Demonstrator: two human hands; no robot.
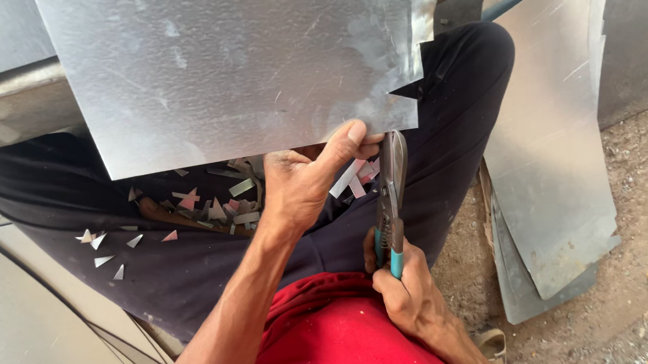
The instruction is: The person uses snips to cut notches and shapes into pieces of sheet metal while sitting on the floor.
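Observation:
A large galvanised metal sheet point(240, 66) rests over my lap, with notches cut in its right edge. My left hand point(305, 179) pinches the sheet's near edge, thumb on top. My right hand point(407, 286) grips the teal handles of tin snips point(390, 192), whose blades point up at the sheet's near edge just right of my left thumb. Several small metal offcuts point(211, 205) lie scattered on my dark trousers.
A stack of cut metal sheets point(557, 150) leans on the dirt ground to my right. More flat sheets point(23, 332) lie at my left. A metal bench edge point(6, 98) sits at upper left. A sandal point(491, 343) shows at bottom right.

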